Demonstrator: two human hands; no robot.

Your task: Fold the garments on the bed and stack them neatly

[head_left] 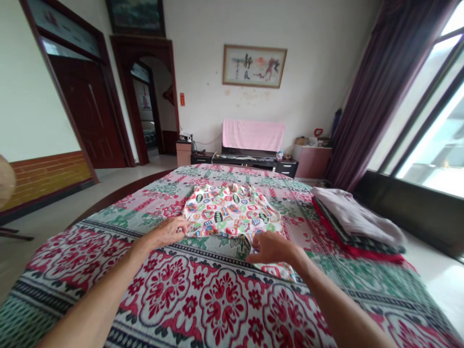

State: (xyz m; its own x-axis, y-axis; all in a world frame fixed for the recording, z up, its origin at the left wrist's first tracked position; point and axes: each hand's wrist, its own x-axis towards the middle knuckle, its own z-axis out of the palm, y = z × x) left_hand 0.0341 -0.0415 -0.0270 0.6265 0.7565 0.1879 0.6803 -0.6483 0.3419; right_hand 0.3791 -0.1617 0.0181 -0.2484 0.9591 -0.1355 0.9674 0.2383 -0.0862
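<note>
Two hands (171,231) (273,248), one printed garment (230,212)

Both forearms (108,290) are bare, tapering to narrow wrists (148,241) and bare hands (168,232).

Daylight glares white through the window (435,150) at right — the outer edges stretched and softly blurred.

You have one left hand (171,232) and one right hand (272,247), one printed garment (232,212) at twelve o'clock, one folded pile (357,217) at two, one pink cloth (253,134) at twelve, and two framed wall pictures (254,66), at eleven and twelve.
</note>
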